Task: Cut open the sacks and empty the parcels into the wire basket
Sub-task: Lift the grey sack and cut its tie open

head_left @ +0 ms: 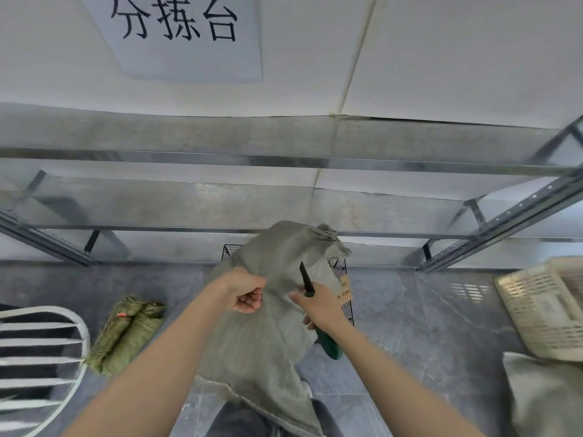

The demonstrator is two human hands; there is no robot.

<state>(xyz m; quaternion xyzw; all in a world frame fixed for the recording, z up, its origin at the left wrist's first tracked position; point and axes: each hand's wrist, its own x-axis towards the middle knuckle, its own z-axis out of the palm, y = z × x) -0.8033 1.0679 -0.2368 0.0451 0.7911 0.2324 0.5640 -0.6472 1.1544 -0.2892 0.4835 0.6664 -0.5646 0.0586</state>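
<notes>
A grey-green woven sack (268,326) hangs in front of me, its tied top up near the shelf rail. My left hand (244,293) grips a bunch of the sack's cloth on its left side. My right hand (317,305) holds a knife (307,280) with a green handle and a black blade; the blade points up against the sack's right side. The black wire basket (345,291) stands on the floor behind the sack and is mostly hidden by it. No parcels show.
Two folded green sacks (126,334) lie on the floor at the left, beside a white slatted chair (44,357). A cream plastic crate (545,307) and another sack (542,398) are at the right. Metal shelving (284,197) runs along the wall.
</notes>
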